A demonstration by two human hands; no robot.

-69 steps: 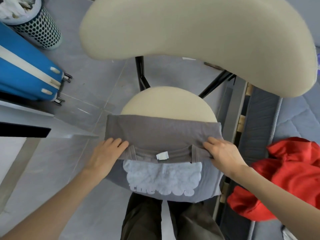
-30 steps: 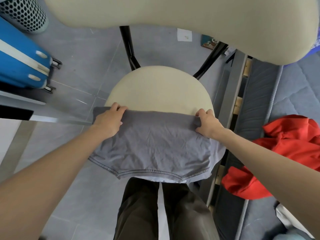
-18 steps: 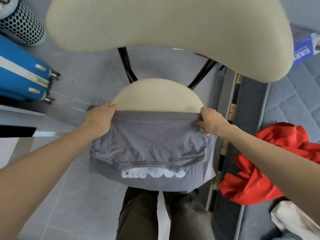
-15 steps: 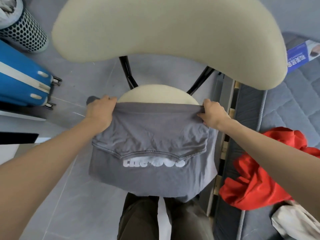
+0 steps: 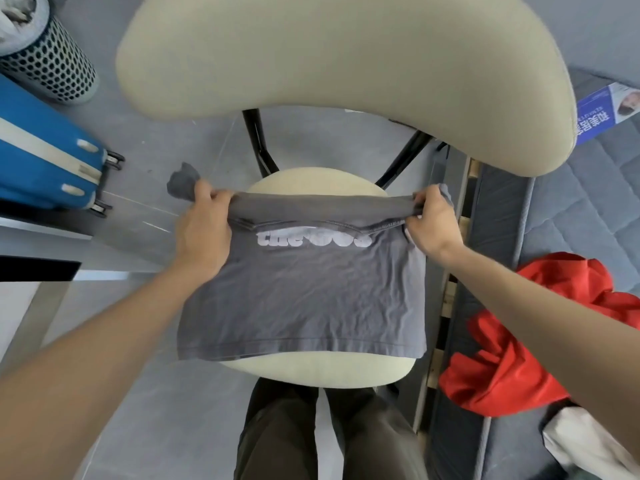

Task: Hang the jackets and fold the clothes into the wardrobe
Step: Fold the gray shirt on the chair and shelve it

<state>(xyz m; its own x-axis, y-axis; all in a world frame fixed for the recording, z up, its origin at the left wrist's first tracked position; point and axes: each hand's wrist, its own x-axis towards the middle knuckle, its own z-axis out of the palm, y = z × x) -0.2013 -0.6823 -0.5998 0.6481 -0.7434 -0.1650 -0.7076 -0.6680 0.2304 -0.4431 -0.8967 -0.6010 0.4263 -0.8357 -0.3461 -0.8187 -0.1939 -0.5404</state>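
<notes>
The grey T-shirt (image 5: pixel 311 299) lies on the chair seat (image 5: pixel 311 372), partly folded (print upward). The left hand (image 5: pixel 204 230) and right hand (image 5: pixel 433 226) each pinch its far fold. I would keep both grips level, match the edges, then press flat.

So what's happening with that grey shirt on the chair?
A person is folding the shirt on the chair seat. The left hand and right hand each grip one end of its far folded edge, while the rest lies flat with white letters showing. A red garment lies bunched on the mattress to the right, not folded yet.
</notes>
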